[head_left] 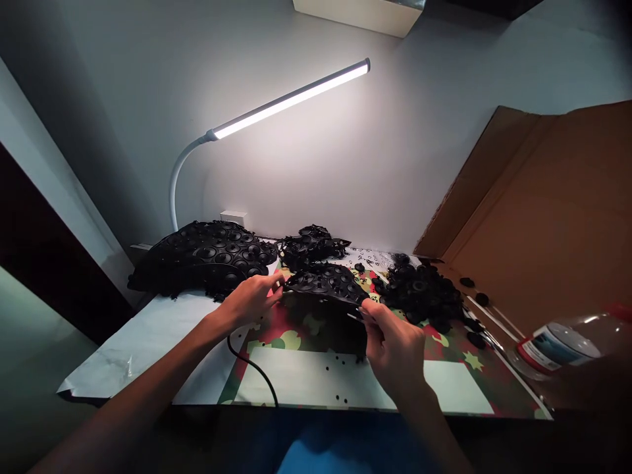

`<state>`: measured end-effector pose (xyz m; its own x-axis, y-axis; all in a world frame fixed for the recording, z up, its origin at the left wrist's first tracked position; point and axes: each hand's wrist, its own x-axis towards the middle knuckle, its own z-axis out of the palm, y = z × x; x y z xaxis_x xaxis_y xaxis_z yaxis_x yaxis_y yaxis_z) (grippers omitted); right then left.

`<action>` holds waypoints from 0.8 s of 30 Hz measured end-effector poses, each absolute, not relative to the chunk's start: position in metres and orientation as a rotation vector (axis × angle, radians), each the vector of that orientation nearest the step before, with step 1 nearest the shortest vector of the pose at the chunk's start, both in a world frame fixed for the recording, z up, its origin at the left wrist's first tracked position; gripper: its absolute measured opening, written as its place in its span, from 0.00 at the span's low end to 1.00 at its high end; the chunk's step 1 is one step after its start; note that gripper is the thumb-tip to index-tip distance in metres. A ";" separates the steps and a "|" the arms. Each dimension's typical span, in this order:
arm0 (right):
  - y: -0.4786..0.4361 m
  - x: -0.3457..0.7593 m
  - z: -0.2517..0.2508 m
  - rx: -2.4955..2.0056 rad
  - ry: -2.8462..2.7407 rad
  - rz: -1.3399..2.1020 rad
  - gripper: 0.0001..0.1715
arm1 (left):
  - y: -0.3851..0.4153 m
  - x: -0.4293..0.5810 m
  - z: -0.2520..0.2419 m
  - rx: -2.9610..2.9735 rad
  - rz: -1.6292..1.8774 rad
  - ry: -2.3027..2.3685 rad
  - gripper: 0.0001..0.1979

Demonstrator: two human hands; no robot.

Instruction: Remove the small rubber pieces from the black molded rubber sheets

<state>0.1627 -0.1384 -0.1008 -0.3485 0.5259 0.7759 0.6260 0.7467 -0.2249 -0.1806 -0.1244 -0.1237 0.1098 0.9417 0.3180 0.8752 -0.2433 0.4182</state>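
A black moulded rubber sheet (323, 283) studded with round pieces is held above the patterned table cover (444, 342). My left hand (251, 299) pinches the sheet's left edge with closed fingers. My right hand (392, 336) is closed at the sheet's right edge, and a thin metal tool (355, 317) pokes out of its fingers towards the sheet. A stack of the same black sheets (202, 257) lies at the back left. A heap of loose black round pieces (419, 293) sits to the right of the held sheet.
A lit white gooseneck lamp (291, 99) arches over the table from the back left. An open cardboard box (538, 217) stands at the right, with a plastic bottle (563, 345) in front of it. A black cable (251, 365) runs off the front edge. Torn black scraps (313, 243) lie at the back.
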 end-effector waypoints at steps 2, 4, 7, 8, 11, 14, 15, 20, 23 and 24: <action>-0.142 0.163 -0.102 -0.789 -1.962 -0.107 0.15 | -0.125 -0.180 -0.125 2.267 0.889 1.882 0.08; -0.145 0.164 -0.103 -0.749 -1.903 -0.075 0.14 | -0.126 -0.179 -0.126 2.273 1.022 1.923 0.09; -0.147 0.164 -0.106 -0.806 -1.839 -0.065 0.11 | -0.124 -0.177 -0.127 2.284 1.235 1.941 0.11; -0.146 0.164 -0.107 -0.829 -1.815 -0.067 0.10 | -0.123 -0.175 -0.127 2.297 1.294 1.925 0.12; -0.142 0.163 -0.112 -0.874 -1.729 0.004 0.07 | -0.117 -0.168 -0.126 2.356 1.435 1.821 0.11; -0.133 0.157 -0.114 -0.889 -1.614 0.127 0.06 | -0.109 -0.155 -0.122 2.395 1.557 1.689 0.10; -0.129 0.154 -0.113 -0.888 -1.572 0.151 0.06 | -0.106 -0.149 -0.120 2.399 1.594 1.649 0.09; -0.096 0.133 -0.087 -0.808 -1.486 0.196 0.10 | -0.086 -0.116 -0.098 2.386 1.694 1.471 0.08; -0.062 0.122 -0.066 -0.755 -1.465 0.195 0.08 | -0.065 -0.096 -0.078 2.348 1.725 1.394 0.07; -0.048 0.119 -0.059 -0.747 -1.464 0.210 0.09 | -0.057 -0.090 -0.070 2.324 1.742 1.377 0.07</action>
